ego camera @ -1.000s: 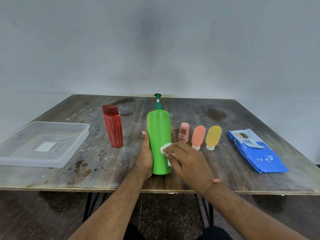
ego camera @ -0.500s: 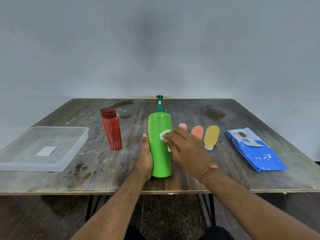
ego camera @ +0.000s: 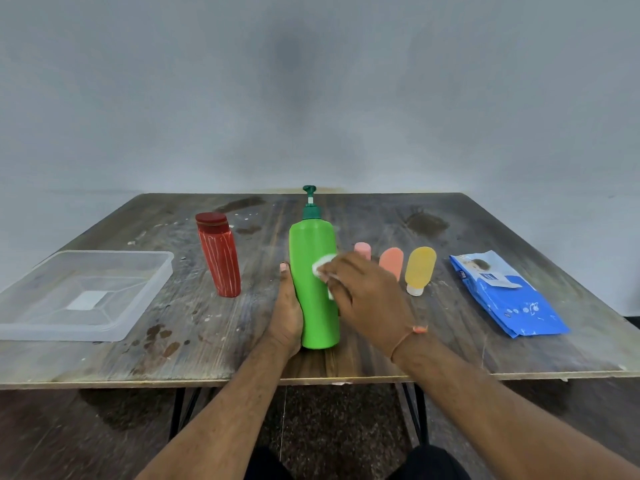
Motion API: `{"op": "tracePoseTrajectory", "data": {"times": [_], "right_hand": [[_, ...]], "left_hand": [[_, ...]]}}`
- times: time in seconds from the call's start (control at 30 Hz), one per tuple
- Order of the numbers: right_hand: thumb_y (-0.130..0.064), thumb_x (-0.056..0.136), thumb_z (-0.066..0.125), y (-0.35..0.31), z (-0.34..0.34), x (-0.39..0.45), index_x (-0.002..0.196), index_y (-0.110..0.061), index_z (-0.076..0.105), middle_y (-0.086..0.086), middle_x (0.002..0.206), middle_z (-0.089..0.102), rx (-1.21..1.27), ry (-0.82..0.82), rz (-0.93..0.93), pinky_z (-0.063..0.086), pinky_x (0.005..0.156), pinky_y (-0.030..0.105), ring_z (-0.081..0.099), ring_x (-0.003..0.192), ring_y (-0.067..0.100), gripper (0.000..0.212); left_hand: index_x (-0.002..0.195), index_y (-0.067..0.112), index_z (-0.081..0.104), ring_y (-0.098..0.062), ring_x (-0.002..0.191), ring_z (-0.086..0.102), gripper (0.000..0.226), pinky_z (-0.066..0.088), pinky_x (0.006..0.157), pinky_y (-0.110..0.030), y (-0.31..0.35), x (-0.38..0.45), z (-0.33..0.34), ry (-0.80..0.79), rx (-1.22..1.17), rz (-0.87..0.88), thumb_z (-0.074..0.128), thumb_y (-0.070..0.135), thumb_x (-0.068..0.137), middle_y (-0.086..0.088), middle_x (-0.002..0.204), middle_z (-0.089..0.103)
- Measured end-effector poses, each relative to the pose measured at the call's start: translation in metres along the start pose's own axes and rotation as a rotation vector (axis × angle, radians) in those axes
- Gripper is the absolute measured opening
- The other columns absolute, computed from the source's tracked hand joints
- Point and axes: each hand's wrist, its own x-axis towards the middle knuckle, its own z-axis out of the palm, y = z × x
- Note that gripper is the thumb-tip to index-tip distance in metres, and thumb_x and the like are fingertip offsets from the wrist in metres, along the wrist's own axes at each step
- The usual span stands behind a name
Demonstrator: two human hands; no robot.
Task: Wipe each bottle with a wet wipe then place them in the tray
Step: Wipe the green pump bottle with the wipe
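Upright near the desk's [ego camera: 346,368] front edge, the green pump bottle [ego camera: 313,271] is gripped low by the left hand [ego camera: 285,317]. A white wet wipe [ego camera: 323,268] is pinched in the right hand [ego camera: 363,296] and pressed against its side. The clear tray [ego camera: 145,296] is seen far left.

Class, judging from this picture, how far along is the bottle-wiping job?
Done: nothing; the tray holds no bottles. In hand: the left hand steadies the green pump bottle while the right hand rubs a wet wipe on it. Left: the red bottle and three small tubes, standing untouched.
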Motion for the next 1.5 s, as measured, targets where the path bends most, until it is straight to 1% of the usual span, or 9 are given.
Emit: {"op": "tracePoseTrajectory", "data": {"times": [0.07,0.27,0.5,0.7,0.9,1.03,1.23,1.4,1.5], "right_hand": [[-0.012,0.101,0.071,-0.01,0.002,-0.024,0.111,-0.01,0.076,0.005,0.107,0.07,0.005,-0.038,-0.047,0.058,0.082,0.038,0.067,0.094,0.024,0.011],[-0.017,0.106,0.064,-0.025,0.003,-0.075,0.117,-0.02,0.07,-0.001,0.104,0.063,-0.018,-0.256,-0.236,0.057,0.074,0.036,0.06,0.09,0.021,0.013],[-0.019,0.1,0.076,-0.007,-0.011,-0.066,0.109,-0.021,0.082,-0.017,0.107,0.072,0.474,-0.139,0.317,0.056,0.089,0.024,0.071,0.102,0.006,0.011],[-0.01,0.098,0.076,0.013,-0.007,-0.068,0.107,-0.014,0.081,-0.001,0.108,0.082,0.866,-0.177,0.71,0.059,0.087,0.029,0.077,0.1,0.013,0.012],[-0.005,0.097,0.075,0.019,-0.005,-0.067,0.108,-0.004,0.08,0.006,0.104,0.083,0.982,-0.173,0.8,0.059,0.084,0.024,0.075,0.092,0.011,0.012],[-0.004,0.097,0.076,0.02,-0.004,-0.069,0.108,-0.004,0.08,0.004,0.102,0.083,0.984,-0.194,0.791,0.057,0.082,0.022,0.075,0.091,0.009,0.012],[-0.006,0.097,0.076,0.021,-0.003,-0.069,0.108,-0.006,0.08,0.002,0.106,0.083,0.981,-0.194,0.786,0.056,0.084,0.022,0.074,0.095,0.008,0.011],[-0.006,0.097,0.076,0.021,-0.003,-0.069,0.108,-0.006,0.081,-0.001,0.104,0.082,0.968,-0.202,0.788,0.056,0.084,0.021,0.074,0.094,0.006,0.011],[-0.008,0.098,0.076,0.021,-0.004,-0.069,0.107,-0.007,0.081,0.003,0.103,0.082,0.981,-0.185,0.813,0.057,0.084,0.022,0.074,0.093,0.008,0.01]], "left_hand": [[0.128,0.007,0.067,-0.028,0.096,0.077,0.083,0.064,0.078,-0.038,0.001,0.001,-0.001,0.001,0.001,0.009,0.013,0.066,0.105,-0.02,0.113,0.077],[0.103,0.0,0.074,-0.034,0.068,0.068,0.092,0.059,0.064,-0.039,0.001,-0.003,0.007,-0.019,0.043,0.0,0.018,0.072,0.1,-0.028,0.087,0.07],[0.106,0.001,0.071,-0.029,0.074,0.073,0.088,0.061,0.069,-0.037,-0.001,-0.003,0.003,0.033,0.167,0.139,0.019,0.071,0.095,-0.021,0.088,0.076],[0.117,0.017,0.068,-0.014,0.096,0.075,0.07,0.058,0.083,-0.029,-0.002,-0.007,0.004,0.139,0.303,0.253,0.023,0.066,0.096,0.0,0.102,0.081],[0.111,0.015,0.066,-0.022,0.092,0.067,0.066,0.056,0.086,-0.043,-0.003,-0.01,0.005,0.114,0.454,0.293,0.023,0.064,0.104,-0.007,0.097,0.073],[0.116,0.016,0.066,-0.01,0.097,0.071,0.059,0.056,0.084,-0.026,0.001,-0.019,0.007,0.103,0.407,0.322,0.023,0.055,0.105,0.002,0.101,0.078],[0.14,0.003,0.056,-0.014,0.12,0.067,0.054,0.053,0.098,-0.028,0.001,-0.034,-0.004,0.05,0.453,0.416,0.047,0.036,0.099,-0.002,0.127,0.073],[0.151,0.016,0.047,-0.021,0.121,0.067,0.062,0.057,0.099,-0.037,0.004,-0.041,-0.014,0.015,0.586,0.509,0.065,0.024,0.093,-0.003,0.136,0.066],[0.156,0.03,0.04,-0.006,0.122,0.064,0.081,0.06,0.091,-0.026,0.008,-0.044,-0.014,0.135,0.671,0.528,0.084,0.021,0.088,0.006,0.14,0.06]]}}
